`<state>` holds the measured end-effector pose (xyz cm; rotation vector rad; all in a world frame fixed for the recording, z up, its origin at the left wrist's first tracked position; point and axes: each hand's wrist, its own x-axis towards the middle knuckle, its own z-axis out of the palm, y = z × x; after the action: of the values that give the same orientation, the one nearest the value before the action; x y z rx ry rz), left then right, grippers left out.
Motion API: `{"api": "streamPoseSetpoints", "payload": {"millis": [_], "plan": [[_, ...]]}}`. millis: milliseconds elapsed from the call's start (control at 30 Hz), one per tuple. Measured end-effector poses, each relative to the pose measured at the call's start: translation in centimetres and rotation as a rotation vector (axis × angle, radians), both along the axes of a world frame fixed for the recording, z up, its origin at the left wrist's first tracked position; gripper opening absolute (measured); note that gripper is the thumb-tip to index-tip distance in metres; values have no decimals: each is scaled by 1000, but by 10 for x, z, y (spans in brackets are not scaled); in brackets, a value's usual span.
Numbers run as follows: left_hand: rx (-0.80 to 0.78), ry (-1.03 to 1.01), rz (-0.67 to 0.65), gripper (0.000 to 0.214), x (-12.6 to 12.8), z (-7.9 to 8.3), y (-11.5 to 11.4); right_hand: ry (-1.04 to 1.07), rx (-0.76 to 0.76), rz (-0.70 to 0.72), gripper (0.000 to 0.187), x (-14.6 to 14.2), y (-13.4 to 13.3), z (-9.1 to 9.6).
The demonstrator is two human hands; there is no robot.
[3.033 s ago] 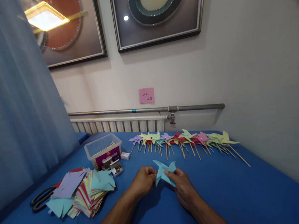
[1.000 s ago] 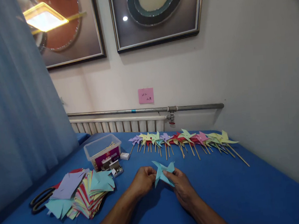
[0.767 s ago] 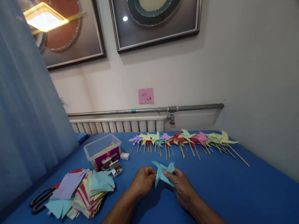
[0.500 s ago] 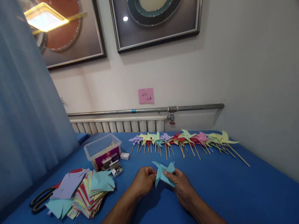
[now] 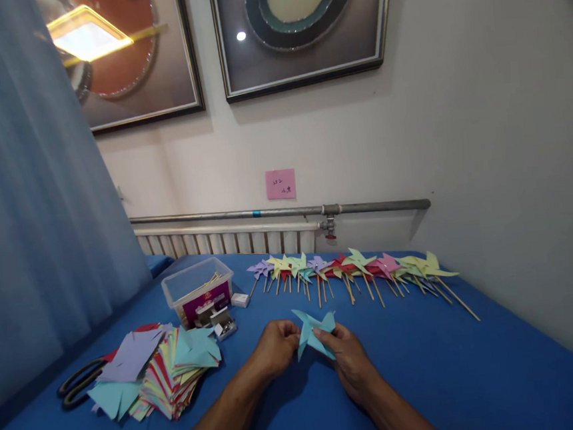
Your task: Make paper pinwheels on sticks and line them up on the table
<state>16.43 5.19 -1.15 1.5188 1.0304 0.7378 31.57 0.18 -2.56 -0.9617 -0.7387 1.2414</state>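
Observation:
A light-blue paper pinwheel (image 5: pixel 309 339), its blades folded in to the middle, is held over the blue-covered table. My right hand (image 5: pixel 350 356) grips it from the right, the thumb pressed near its centre. Close against its left blade is my left hand (image 5: pixel 278 346), fingers curled and pinched together; what they hold, if anything, is hidden. No stick shows on this pinwheel. Left of my hands lie a fanned stack of coloured paper sheets (image 5: pixel 168 379) with cut slits and a small opened box (image 5: pixel 224 324) with tiny pieces inside.
Finished pinwheels on sticks (image 5: pixel 358 262) lie in a row along the back. A clear plastic tub (image 5: pixel 197 286) holds wooden sticks, with a small white box (image 5: pixel 240 300) beside it. Black-handled scissors (image 5: pixel 78 384) lie partly under the paper. A blue curtain (image 5: pixel 39 196) hangs at left.

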Motion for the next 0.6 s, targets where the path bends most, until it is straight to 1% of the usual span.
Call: {"api": "streamPoseSetpoints", "payload": {"millis": [200, 400, 600], "plan": [[16, -15, 5, 7, 0, -4, 1, -12, 4, -2, 36, 1, 0, -3], [30, -6, 4, 6, 0, -5, 1, -5, 1, -2, 33, 2, 2, -4], [22, -6, -2, 5, 1, -5, 1, -6, -13, 3, 34, 2, 2, -5]]}}
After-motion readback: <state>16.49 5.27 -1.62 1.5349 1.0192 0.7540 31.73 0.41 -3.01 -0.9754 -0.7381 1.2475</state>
